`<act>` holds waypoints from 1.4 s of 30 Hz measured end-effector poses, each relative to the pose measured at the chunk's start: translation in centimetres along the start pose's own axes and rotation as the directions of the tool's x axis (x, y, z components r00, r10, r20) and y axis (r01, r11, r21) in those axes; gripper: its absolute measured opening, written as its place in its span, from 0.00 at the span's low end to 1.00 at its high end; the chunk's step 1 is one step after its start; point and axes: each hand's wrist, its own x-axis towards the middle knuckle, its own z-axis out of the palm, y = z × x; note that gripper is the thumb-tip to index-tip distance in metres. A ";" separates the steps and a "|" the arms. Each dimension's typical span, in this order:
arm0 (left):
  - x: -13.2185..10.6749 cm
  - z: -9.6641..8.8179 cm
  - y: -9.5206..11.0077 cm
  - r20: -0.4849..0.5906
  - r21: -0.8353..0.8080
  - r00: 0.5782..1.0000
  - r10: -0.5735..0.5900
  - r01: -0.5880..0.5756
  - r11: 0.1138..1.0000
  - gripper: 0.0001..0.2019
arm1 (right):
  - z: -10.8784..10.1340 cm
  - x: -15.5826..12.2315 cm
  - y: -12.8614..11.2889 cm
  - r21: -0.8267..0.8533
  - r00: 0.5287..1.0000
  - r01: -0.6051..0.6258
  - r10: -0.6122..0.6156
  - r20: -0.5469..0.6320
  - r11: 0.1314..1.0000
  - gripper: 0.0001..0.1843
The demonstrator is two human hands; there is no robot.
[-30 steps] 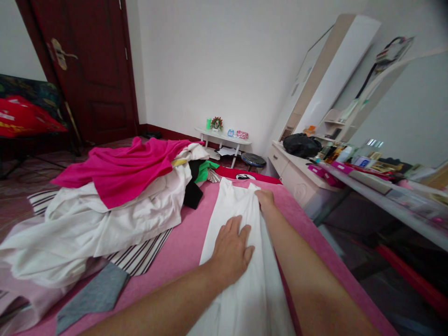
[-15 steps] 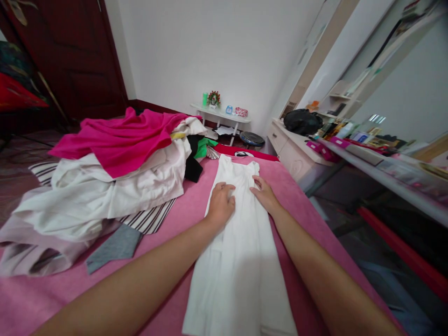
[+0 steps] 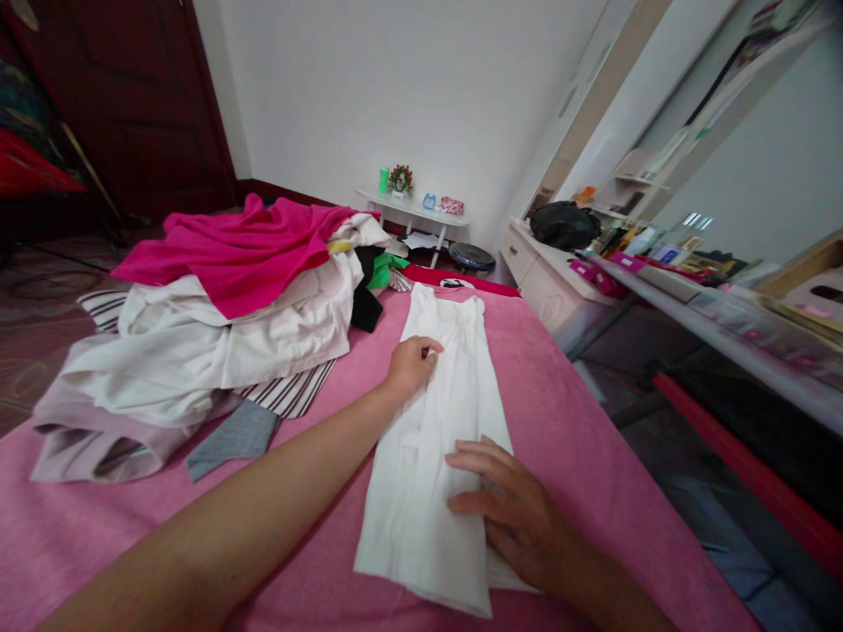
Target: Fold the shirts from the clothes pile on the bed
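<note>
A long white garment point(image 3: 438, 412) lies stretched lengthwise on the pink bedspread, its narrower end away from me. I cannot tell whether it is a dress or trousers. At its upper left edge, my left hand point(image 3: 412, 364) has its fingers closed in a pinch on the cloth. My right hand point(image 3: 514, 505) is over the lower right part, fingers spread and partly bent, fingertips on or just above the fabric. The right hand hides some of the garment's lower right edge.
Heaped clothes lie to the left: a bright pink cloth point(image 3: 243, 246), white pieces point(image 3: 290, 347), a striped piece point(image 3: 293, 391) and a grey one point(image 3: 237, 439). A red cloth point(image 3: 487, 285) lies at the bed's far end. A cluttered dressing table point(image 3: 559, 294) stands right.
My right hand has left the garment's upper right edge and come down towards me to its lower part. My left hand's fingers have drawn together. The garment's lower end is narrower and now fully in view.
</note>
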 end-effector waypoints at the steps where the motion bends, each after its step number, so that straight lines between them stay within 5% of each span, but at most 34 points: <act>1: 0.0 0.0 0.0 -0.002 -0.003 1.000 0.002 -0.002 1.000 0.11 | 0.0 0.0 -0.3 -0.011 0.999 0.045 -0.045 0.000 0.999 0.22; 4: -0.1 0.0 -0.1 -0.009 -0.016 1.000 0.006 -0.006 1.000 0.11 | -0.1 0.5 -0.6 0.098 0.994 0.093 -0.087 -0.060 0.991 0.17; 7: -0.1 0.1 -0.2 -0.019 -0.031 1.000 0.013 -0.013 0.999 0.10 | -0.2 1.7 -0.1 0.358 0.973 -0.158 0.206 -0.100 0.920 0.13; 10: 0.0 0.1 -0.2 -0.039 -0.058 0.999 0.024 -0.026 0.998 0.09 | -0.1 3.4 1.5 0.573 0.778 -0.486 0.626 -0.061 0.660 0.19; 12: 0.0 0.0 0.0 -0.058 -0.075 0.998 0.033 -0.037 0.996 0.08 | -0.1 4.4 2.8 0.699 0.663 -0.538 0.748 0.007 0.471 0.21; 15: -0.1 -0.3 0.3 -0.072 -0.090 0.996 0.046 -0.052 0.995 0.07 | 0.1 5.3 3.9 0.808 0.598 -0.524 0.792 0.124 0.269 0.24; 18: -0.2 -0.6 0.4 -0.065 -0.095 0.997 0.050 -0.056 0.994 0.07 | 0.2 5.0 4.2 0.839 0.571 -0.496 0.812 0.121 0.224 0.31; 22: -0.3 -0.4 0.4 -0.045 -0.098 0.998 0.039 -0.044 0.994 0.08 | 0.3 3.6 4.6 0.801 0.595 -0.510 0.801 0.065 0.314 0.37; 25: -0.5 -0.3 0.4 -0.030 -0.094 0.999 0.035 -0.037 0.995 0.11 | -0.1 2.3 5.4 0.600 0.623 -0.588 0.777 -0.092 0.543 0.30; 28: -0.9 -1.2 0.1 -0.007 -0.086 0.999 0.051 -0.051 0.995 0.14 | -1.3 0.7 6.3 0.201 0.759 -0.552 0.587 -0.281 0.809 0.22; 31: -1.6 -3.8 -0.5 0.132 -0.016 0.976 0.173 -0.172 0.985 0.19 | -2.6 -1.4 7.2 -0.071 0.878 -0.441 0.413 -0.242 0.895 0.24; 34: -3.0 -7.7 -0.9 0.399 0.028 0.847 0.351 -0.394 0.919 0.22 | -3.2 -3.5 7.4 -0.168 0.923 -0.378 0.358 -0.138 0.910 0.26; 37: -5.0 -11.3 -0.5 0.599 0.016 0.693 0.401 -0.512 0.859 0.24 | -3.0 -4.2 6.9 -0.222 0.949 -0.314 0.305 -0.073 0.923 0.29; 42: -7.9 -12.7 1.0 0.653 0.034 0.616 0.440 -0.604 0.796 0.27 | -1.9 -1.7 6.4 -0.243 0.987 -0.157 0.141 -0.079 0.957 0.31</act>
